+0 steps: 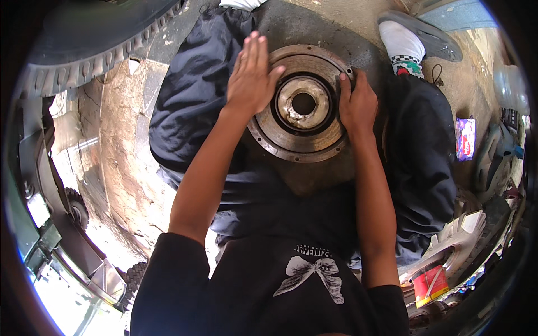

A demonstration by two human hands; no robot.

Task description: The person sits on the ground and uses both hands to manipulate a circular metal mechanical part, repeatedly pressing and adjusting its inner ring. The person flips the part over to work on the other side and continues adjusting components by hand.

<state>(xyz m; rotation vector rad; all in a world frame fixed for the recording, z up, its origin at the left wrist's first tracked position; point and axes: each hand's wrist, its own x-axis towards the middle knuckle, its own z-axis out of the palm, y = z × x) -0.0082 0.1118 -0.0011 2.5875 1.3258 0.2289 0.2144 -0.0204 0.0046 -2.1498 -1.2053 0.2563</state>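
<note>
The round metal disc [304,122] lies on the dark ground [336,31] between the legs [423,145]; for good work, I think, keep it flat and steady. Left hand [250,84] is flat at its left rim, fingers together, thumb apart. Right hand [360,106] is at the right rim, fingers bent; whether they pinch, I cannot tell.

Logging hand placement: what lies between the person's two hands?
In the head view, a round metal disc with a central hole lies between left hand and right hand.
</note>
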